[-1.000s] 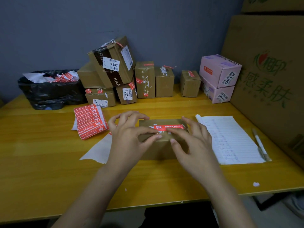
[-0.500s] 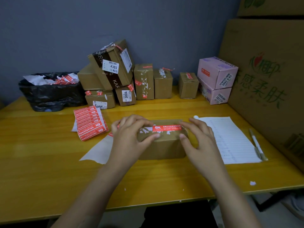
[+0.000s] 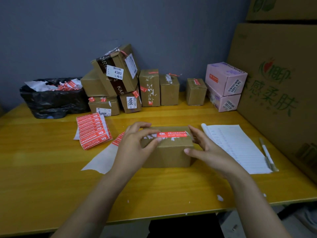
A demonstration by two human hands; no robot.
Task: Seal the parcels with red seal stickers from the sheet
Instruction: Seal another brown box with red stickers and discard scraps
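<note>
Wall and table: grey wall (image 3: 68, 31) at the back, yellow table (image 3: 51, 169) under my arms.
Stack by the wall: brown cardboard boxes. The tilted top box (image 3: 116, 71) has a white label reading 4303 and dark tape lettered KAR. The lower box (image 3: 131, 102) has a label reading 3004.
Pink boxes (image 3: 224, 78): two, stacked at the right. The upper one's label reads 58-4-3405.
Big cartons (image 3: 274, 93): they stand along the table's right side, printed with large green Chinese characters.
Parcel (image 3: 167, 155): a brown box lying flat on the table straight ahead of me.
Red seal sticker (image 3: 171, 134): it lies along the top seam of the box. Its white print is too small for me to read. Torn white tape scraps sit beside it.
Left hand (image 3: 132, 150): I grip the box's left end, fingers curled over the far corner, thumb tip pressed on the sticker's left end.
Right hand (image 3: 207, 152): my fingers are fairly straight and blurred against the box's right end, near the sticker's tip. My thumb touches the upper front edge.
Sticker sheet (image 3: 93, 131): rows of red strips, lying to the left, apart from the box. A second piece (image 3: 117, 140) pokes out behind my left hand.
Backing paper (image 3: 101, 160): white, partly under my left wrist.
Lined paper (image 3: 235, 146): just beside my right hand, with a pen (image 3: 267, 153) along its right edge.
Black bag (image 3: 53, 100): at the far left, holding white and red scraps.
</note>
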